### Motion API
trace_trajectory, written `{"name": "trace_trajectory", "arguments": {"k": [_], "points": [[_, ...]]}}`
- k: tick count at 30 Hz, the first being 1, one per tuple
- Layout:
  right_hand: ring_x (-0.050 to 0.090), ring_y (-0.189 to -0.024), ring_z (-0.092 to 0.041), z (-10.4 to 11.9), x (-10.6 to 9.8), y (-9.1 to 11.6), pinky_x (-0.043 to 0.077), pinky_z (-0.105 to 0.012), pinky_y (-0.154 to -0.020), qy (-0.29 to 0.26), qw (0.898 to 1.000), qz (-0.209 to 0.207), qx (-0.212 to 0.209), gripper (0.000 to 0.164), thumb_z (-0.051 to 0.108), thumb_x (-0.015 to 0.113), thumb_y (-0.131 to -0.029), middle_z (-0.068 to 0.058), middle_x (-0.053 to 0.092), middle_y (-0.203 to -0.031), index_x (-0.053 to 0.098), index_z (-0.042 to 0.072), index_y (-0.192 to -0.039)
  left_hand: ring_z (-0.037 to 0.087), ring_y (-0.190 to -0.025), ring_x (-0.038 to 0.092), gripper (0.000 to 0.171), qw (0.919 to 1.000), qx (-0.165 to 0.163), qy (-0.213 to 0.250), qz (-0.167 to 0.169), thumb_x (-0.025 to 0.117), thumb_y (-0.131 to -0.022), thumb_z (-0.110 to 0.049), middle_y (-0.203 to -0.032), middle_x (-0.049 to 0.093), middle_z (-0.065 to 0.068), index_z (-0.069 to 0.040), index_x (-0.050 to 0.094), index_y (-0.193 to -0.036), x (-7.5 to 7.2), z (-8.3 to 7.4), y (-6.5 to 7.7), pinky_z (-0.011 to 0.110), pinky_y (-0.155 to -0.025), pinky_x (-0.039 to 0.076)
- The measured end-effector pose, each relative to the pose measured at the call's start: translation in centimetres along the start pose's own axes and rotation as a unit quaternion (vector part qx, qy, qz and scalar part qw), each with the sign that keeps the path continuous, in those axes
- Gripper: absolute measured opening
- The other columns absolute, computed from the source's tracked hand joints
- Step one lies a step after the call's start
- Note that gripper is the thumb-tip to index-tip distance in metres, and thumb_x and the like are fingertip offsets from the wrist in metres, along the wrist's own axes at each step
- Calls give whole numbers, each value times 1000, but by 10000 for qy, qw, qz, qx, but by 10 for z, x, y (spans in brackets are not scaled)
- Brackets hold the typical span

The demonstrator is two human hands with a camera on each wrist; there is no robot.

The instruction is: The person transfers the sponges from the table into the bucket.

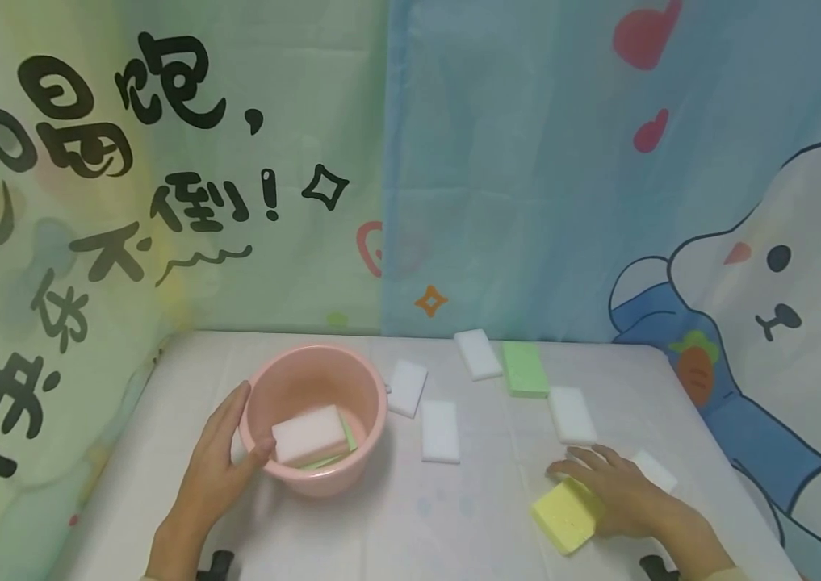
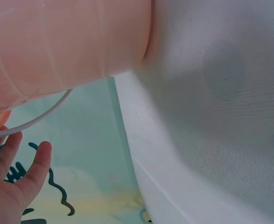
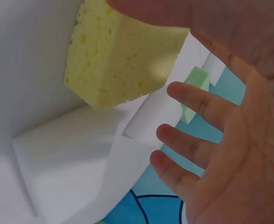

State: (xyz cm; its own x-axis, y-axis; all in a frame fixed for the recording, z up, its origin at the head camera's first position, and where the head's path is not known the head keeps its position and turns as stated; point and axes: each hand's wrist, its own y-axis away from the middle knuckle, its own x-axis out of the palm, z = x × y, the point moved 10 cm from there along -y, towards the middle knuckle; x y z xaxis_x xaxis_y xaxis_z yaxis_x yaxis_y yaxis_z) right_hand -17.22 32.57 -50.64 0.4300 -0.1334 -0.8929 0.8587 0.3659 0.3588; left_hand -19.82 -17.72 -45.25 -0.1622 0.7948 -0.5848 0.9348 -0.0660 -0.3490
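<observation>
A pink bucket (image 1: 323, 482) stands at left centre, a white sponge (image 1: 310, 436) and some green lying inside. Against its left side rests my left hand (image 1: 210, 464), thumb at the rim and fingers extended. In the left wrist view, those fingers (image 2: 36, 170) are straight beside the thin white bucket handle (image 2: 38, 117). At the front right, my right hand (image 1: 617, 492) pinches a yellow sponge (image 1: 566, 515) between thumb and index finger. The right wrist view shows the porous yellow sponge (image 3: 122, 60) close up, the other fingers (image 3: 188, 144) spread away from it.
White sponge blocks lie right of the bucket: one beside it (image 1: 407, 388), one nearer (image 1: 440, 432), one farther back (image 1: 478, 355). A green sponge (image 1: 525, 369) and further white blocks (image 1: 573, 415) (image 1: 653, 470) lie right. Printed curtains (image 1: 497, 202) rise behind the white table (image 1: 410, 524).
</observation>
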Motion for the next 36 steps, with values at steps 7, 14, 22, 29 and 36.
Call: {"name": "trace_trajectory", "arguments": {"k": [7, 14, 22, 29, 36], "points": [[36, -127, -62, -1, 2, 0, 30, -78, -96, -8, 10000, -87, -19, 65, -2, 82, -67, -26, 49, -140, 59, 25, -121, 34, -145, 29, 79, 10000, 3, 11, 4, 70, -91, -31, -159, 34, 8, -17, 32, -158, 0, -1, -1, 69, -106, 30], [39, -128, -56, 8, 1, 0, 32, -75, -98, -38, 9987, -385, -327, 60, 2, 82, -69, -23, 50, -138, 59, 25, -120, 35, -145, 29, 79, 10000, 30, 29, -11, 70, -91, -29, -159, 34, 8, -17, 32, -158, 0, -2, 0, 69, -107, 30], [47, -123, -43, 36, -21, -11, 40, -68, -96, 165, 9930, -753, -897, 70, 7, 85, -68, -14, 54, -129, 57, 14, -132, 36, -144, 31, 79, 10000, 75, -8, -59, 71, -90, -28, -158, 36, 10, -15, 33, -158, -1, -5, -1, 69, -106, 32], [53, -111, -29, 54, -38, -19, 47, -56, -91, -68, 9904, -973, -980, 73, 26, 89, -72, -5, 56, -123, 57, 17, -137, 37, -144, 31, 78, 9999, 70, -39, -66, 71, -90, -28, -158, 36, 11, -14, 33, -158, -1, -4, -1, 69, -106, 31], [54, -103, -19, 78, -56, -24, 49, -46, -85, 6, 9827, -1283, -1337, 72, 37, 88, -74, 2, 58, -118, 58, 16, -136, 36, -144, 31, 79, 10000, 71, -22, -49, 71, -90, -28, -159, 35, 9, -16, 32, -158, -2, -4, -1, 69, -106, 31]]}}
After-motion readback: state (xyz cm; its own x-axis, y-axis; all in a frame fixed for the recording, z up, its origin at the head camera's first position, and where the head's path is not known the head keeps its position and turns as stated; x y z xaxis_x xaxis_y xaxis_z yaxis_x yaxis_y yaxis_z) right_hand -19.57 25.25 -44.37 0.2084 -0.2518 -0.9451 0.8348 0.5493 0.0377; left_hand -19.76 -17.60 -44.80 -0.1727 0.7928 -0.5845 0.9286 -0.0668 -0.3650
